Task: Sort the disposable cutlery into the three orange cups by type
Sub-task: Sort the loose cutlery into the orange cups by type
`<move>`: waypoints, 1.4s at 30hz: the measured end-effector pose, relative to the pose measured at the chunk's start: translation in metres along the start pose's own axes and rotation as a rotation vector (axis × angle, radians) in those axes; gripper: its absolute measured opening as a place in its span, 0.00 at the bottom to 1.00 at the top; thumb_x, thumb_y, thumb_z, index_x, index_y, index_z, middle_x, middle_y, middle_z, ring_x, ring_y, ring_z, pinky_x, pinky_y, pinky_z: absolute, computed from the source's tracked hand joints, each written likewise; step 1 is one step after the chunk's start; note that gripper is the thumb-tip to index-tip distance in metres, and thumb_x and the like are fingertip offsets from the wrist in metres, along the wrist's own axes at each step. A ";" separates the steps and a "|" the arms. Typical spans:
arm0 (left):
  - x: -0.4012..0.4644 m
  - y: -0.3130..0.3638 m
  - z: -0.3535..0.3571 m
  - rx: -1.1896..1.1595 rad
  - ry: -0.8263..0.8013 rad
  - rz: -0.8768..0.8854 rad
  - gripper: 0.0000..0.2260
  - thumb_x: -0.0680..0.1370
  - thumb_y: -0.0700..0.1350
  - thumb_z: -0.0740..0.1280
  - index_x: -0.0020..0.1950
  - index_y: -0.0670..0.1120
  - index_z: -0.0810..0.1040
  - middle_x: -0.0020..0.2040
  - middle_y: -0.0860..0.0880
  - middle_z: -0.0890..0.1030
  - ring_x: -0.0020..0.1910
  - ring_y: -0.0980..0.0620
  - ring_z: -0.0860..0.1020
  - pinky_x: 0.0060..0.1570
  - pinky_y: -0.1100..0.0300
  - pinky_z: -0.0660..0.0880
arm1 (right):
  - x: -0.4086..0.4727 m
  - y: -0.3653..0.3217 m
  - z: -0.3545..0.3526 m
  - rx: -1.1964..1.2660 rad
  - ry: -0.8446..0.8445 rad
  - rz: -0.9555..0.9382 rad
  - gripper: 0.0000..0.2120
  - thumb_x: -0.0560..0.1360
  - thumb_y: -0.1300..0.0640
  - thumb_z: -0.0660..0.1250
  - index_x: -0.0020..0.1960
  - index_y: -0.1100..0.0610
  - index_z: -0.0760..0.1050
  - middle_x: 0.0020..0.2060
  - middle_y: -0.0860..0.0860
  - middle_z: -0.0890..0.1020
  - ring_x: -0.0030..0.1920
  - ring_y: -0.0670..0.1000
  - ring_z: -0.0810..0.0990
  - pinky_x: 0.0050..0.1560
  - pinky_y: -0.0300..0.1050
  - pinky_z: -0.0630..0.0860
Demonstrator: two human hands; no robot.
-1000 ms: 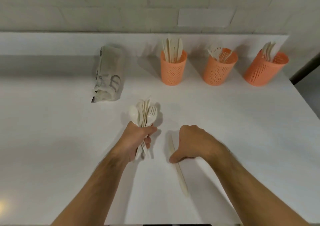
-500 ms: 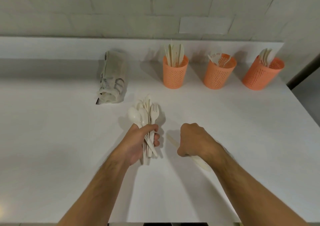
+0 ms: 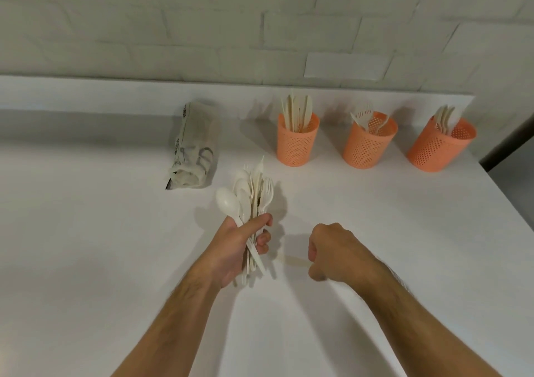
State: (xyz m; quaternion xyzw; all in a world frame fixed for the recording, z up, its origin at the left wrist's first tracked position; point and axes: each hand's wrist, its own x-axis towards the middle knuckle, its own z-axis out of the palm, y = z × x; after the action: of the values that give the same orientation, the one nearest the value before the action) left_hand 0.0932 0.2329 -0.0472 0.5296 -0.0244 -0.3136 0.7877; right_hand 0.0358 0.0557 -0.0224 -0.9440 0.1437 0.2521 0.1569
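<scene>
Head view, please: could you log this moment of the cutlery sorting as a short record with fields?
left hand: grips mixed bundle of cutlery, spoons and forks showing
right hand: curled round a single pale piece; type hidden
left cup: knives
middle cup: forks
right cup: spoons, apparently
wrapper: lying on counter, left of the cups

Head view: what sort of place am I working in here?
Probably a kitchen or pantry counter, though nothing settles it: a plain white countertop against a painted brick wall, three orange cups of disposable cutlery at the back, and a crumpled wrapper beside them.
</scene>
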 end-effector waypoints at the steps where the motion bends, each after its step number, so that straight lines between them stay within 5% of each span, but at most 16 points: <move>1: 0.001 0.000 0.000 -0.012 -0.014 0.007 0.11 0.79 0.37 0.65 0.61 0.42 0.72 0.44 0.44 0.73 0.31 0.52 0.66 0.30 0.62 0.67 | -0.001 0.002 -0.001 -0.015 -0.008 0.003 0.13 0.67 0.66 0.70 0.51 0.61 0.81 0.47 0.56 0.85 0.40 0.52 0.84 0.41 0.46 0.81; 12: 0.017 0.005 0.005 -0.022 -0.020 0.000 0.05 0.81 0.37 0.63 0.56 0.42 0.71 0.40 0.45 0.72 0.32 0.51 0.70 0.31 0.60 0.70 | 0.006 0.008 -0.011 0.030 -0.027 -0.054 0.08 0.67 0.62 0.71 0.45 0.55 0.82 0.43 0.52 0.84 0.40 0.50 0.83 0.43 0.42 0.81; 17: 0.021 0.011 0.003 0.020 0.019 0.003 0.08 0.81 0.38 0.64 0.59 0.42 0.72 0.39 0.47 0.72 0.27 0.52 0.65 0.24 0.62 0.64 | 0.035 0.018 -0.085 0.364 0.437 -0.273 0.10 0.70 0.64 0.74 0.42 0.49 0.81 0.37 0.43 0.81 0.37 0.39 0.79 0.40 0.25 0.70; 20: 0.026 0.018 0.004 0.020 0.014 0.001 0.11 0.82 0.43 0.63 0.63 0.44 0.72 0.40 0.47 0.73 0.28 0.53 0.64 0.25 0.63 0.62 | 0.052 0.004 -0.139 0.643 0.827 -0.366 0.04 0.72 0.60 0.74 0.43 0.52 0.81 0.35 0.43 0.82 0.34 0.37 0.78 0.39 0.30 0.73; 23: 0.030 0.024 0.005 -0.021 0.004 0.001 0.12 0.82 0.45 0.62 0.65 0.44 0.72 0.43 0.45 0.73 0.28 0.53 0.63 0.25 0.63 0.62 | 0.083 -0.010 -0.167 0.673 1.000 -0.352 0.03 0.74 0.59 0.71 0.44 0.60 0.81 0.38 0.50 0.84 0.38 0.46 0.81 0.38 0.31 0.73; 27: 0.033 0.029 0.008 -0.041 0.027 0.015 0.09 0.82 0.42 0.62 0.61 0.42 0.74 0.45 0.45 0.73 0.28 0.53 0.64 0.25 0.62 0.63 | 0.127 -0.018 -0.170 0.567 0.926 -0.278 0.04 0.74 0.60 0.71 0.44 0.61 0.80 0.41 0.55 0.85 0.40 0.51 0.81 0.36 0.26 0.70; 30: 0.037 0.028 0.010 -0.017 0.073 0.053 0.06 0.81 0.40 0.63 0.57 0.41 0.74 0.45 0.45 0.74 0.28 0.53 0.67 0.26 0.61 0.65 | 0.134 -0.018 -0.162 0.545 0.873 -0.214 0.11 0.74 0.56 0.72 0.55 0.59 0.80 0.49 0.52 0.83 0.48 0.52 0.81 0.51 0.43 0.78; 33: 0.043 0.026 0.012 0.007 0.136 0.106 0.05 0.81 0.40 0.64 0.55 0.40 0.75 0.44 0.45 0.74 0.30 0.53 0.68 0.28 0.60 0.67 | 0.107 -0.022 -0.152 0.517 0.913 -0.240 0.07 0.72 0.56 0.73 0.50 0.55 0.82 0.43 0.49 0.82 0.42 0.47 0.79 0.45 0.41 0.76; 36: 0.048 0.022 0.014 0.053 0.178 0.156 0.04 0.80 0.40 0.65 0.53 0.40 0.76 0.40 0.44 0.72 0.30 0.52 0.69 0.32 0.58 0.70 | 0.069 -0.032 -0.125 0.522 0.536 -0.358 0.05 0.72 0.59 0.73 0.42 0.50 0.85 0.34 0.44 0.84 0.34 0.39 0.78 0.35 0.28 0.70; 38: 0.050 0.022 0.017 0.094 0.193 0.177 0.07 0.80 0.42 0.66 0.54 0.38 0.76 0.35 0.45 0.72 0.31 0.51 0.70 0.34 0.57 0.71 | 0.054 -0.039 -0.104 0.490 0.372 -0.385 0.05 0.72 0.57 0.73 0.39 0.49 0.86 0.32 0.41 0.84 0.35 0.37 0.79 0.36 0.28 0.71; 42: 0.051 0.021 0.027 0.154 0.182 0.227 0.07 0.81 0.40 0.64 0.56 0.40 0.78 0.33 0.46 0.73 0.32 0.53 0.71 0.33 0.61 0.73 | 0.046 -0.047 -0.083 0.511 0.377 -0.312 0.04 0.71 0.51 0.74 0.40 0.48 0.86 0.33 0.41 0.84 0.38 0.41 0.82 0.42 0.40 0.80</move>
State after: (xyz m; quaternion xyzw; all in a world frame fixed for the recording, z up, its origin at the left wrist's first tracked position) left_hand 0.1340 0.1893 -0.0322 0.6085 -0.0369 -0.1704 0.7741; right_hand 0.1262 0.0585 0.0323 -0.9148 0.0824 0.0023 0.3954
